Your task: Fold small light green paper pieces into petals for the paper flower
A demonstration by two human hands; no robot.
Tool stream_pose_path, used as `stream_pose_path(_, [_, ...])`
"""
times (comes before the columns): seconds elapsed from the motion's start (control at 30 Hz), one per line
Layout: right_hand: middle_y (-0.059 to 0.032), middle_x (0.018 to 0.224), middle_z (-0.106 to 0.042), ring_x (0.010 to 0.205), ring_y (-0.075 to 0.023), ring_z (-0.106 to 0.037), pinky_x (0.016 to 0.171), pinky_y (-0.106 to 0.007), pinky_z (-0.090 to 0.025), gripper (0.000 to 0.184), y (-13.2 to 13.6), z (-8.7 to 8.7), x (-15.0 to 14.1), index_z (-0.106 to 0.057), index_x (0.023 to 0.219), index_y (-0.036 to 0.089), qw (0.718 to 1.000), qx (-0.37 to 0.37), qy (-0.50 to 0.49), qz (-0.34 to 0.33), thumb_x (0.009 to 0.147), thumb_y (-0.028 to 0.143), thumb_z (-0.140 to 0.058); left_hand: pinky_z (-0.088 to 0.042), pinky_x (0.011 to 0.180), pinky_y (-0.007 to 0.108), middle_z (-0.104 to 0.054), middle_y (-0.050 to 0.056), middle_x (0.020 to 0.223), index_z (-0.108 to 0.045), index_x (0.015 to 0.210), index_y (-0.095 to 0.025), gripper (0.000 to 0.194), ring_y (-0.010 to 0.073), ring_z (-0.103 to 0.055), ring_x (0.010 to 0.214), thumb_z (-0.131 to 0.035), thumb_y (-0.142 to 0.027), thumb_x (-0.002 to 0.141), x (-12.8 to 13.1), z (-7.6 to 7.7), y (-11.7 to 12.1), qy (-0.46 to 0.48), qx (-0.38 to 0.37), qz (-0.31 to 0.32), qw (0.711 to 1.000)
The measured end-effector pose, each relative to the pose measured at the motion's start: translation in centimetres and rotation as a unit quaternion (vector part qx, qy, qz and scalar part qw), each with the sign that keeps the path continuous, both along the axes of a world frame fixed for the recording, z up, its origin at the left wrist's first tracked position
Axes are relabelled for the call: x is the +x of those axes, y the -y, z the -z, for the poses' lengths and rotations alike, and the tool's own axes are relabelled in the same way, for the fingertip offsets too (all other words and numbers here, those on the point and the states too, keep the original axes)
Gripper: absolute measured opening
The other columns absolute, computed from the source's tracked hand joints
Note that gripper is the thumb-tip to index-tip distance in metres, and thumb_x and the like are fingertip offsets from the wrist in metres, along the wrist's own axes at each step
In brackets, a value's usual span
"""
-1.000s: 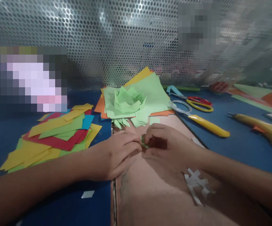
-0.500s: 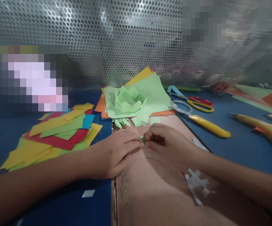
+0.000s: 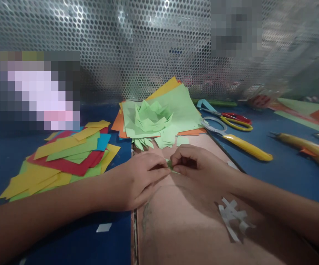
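Note:
Between my two hands, low over the wooden board (image 3: pixel 170 221), is a small piece of light green paper (image 3: pixel 169 165), mostly covered by fingers. My left hand (image 3: pixel 137 180) is closed on its left side, fingertips pressed together. From the right, my right hand (image 3: pixel 198 165) pinches the same piece between thumb and forefinger. Just beyond the hands lie folded green paper pieces (image 3: pixel 143 143) and small green squares (image 3: pixel 165 138). Behind them a pointed, bowl-like green paper form (image 3: pixel 153 117) rests on a stack of green sheets (image 3: pixel 188 110).
Coloured paper strips (image 3: pixel 65 156) lie heaped at left. Scissors with red and yellow handles (image 3: pixel 236 121), a yellow-handled tool with a ring (image 3: pixel 247 147) and a yellow glue gun (image 3: pixel 308 147) lie at right. White paper scraps (image 3: pixel 232 217) sit near my right forearm. A perforated metal panel (image 3: pixel 148 48) stands behind.
Both hands stay in nearly the same place, with small finger shifts around the green paper piece. The thumb and forefinger of my right hand have come closer together.

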State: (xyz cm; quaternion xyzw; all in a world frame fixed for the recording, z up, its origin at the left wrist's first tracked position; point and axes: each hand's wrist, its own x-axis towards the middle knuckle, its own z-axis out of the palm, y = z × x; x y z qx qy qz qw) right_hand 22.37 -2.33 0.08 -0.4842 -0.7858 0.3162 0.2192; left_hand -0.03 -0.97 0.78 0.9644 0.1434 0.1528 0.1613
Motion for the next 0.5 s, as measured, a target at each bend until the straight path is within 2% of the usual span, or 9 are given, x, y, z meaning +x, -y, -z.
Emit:
stream_pose_path(0.3, [-0.0018,0.083,-0.061,0.075,-0.0141,-0.056,0.064,-0.024,-0.043,0.014,-0.33,-0.15,0.62,-0.062,0.085,0.02,0.999,0.011,0.021,-0.04,0.08,0.012,-0.052,-0.033,0.099,0.044,-0.048,0.016,0.118,-0.054,0.12,-0.012,0.037,0.0262,-0.043,0.109,-0.036,-0.019,0.087,-0.29,0.28,-0.15,-0.022,0.017,0.021,0.999])
stream_pose_path(0.5, [-0.0016,0.081,-0.062,0.073,-0.014,-0.057,0.063,-0.024,-0.043,0.013,-0.46,-0.17,0.6,-0.062,0.085,0.02,0.999,0.01,0.022,-0.042,0.082,0.014,-0.05,-0.032,0.101,0.041,-0.05,0.015,0.118,-0.053,0.119,-0.011,0.036,0.0237,-0.043,0.11,-0.033,-0.019,0.09,-0.2,0.2,-0.12,-0.011,0.006,0.007,1.0])
